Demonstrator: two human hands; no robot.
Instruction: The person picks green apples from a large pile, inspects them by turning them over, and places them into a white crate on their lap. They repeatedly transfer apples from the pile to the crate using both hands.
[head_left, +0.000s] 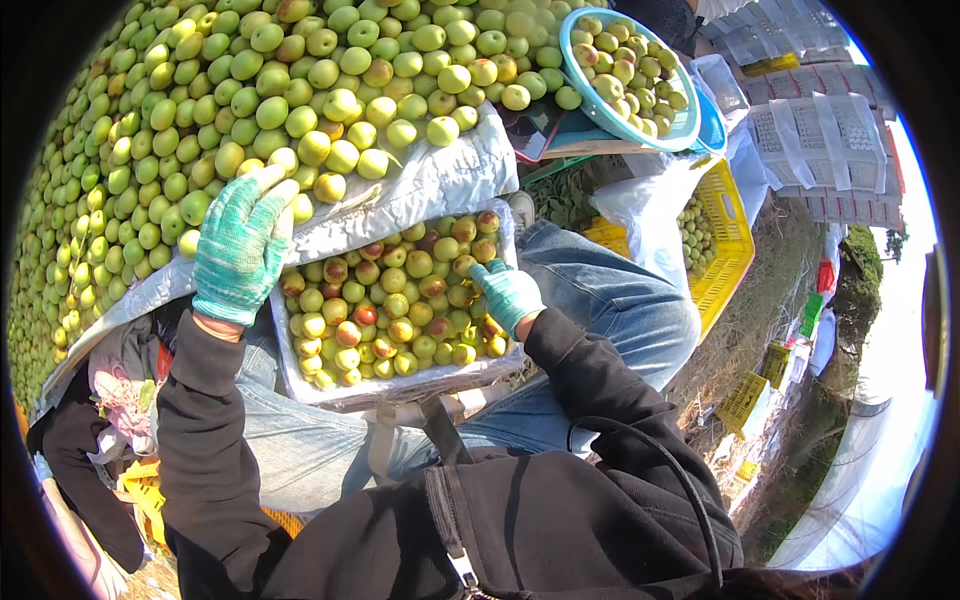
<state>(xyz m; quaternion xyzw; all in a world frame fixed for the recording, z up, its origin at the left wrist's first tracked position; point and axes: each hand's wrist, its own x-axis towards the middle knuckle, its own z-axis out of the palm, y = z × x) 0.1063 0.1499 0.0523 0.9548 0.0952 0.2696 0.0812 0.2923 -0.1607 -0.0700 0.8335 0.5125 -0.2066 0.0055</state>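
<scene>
Both my hands wear green knit gloves with pale fingertips. My left hand (pixel 243 240) is at the near edge of a large heap of green jujubes (pixel 245 105), fingers stretched out against the nearest fruit. Before me a shallow lined crate (pixel 290 375) is filled with jujubes (pixel 395 305), many blushed red-brown. My right hand (pixel 507 293) rests at the crate's right side, its fingers extended and touching the fruit there. No fruit shows clearly held in either hand. A pale quilted cloth (pixel 420 180) lies between the heap and the crate.
At the upper right a light-blue basin (pixel 683 125) holds more jujubes. Beyond my right knee stands a yellow crate (pixel 728 235) with a plastic liner and fruit inside. Stacked grey crates (pixel 820 140) are farther right. Clothing (pixel 120 390) lies at the left.
</scene>
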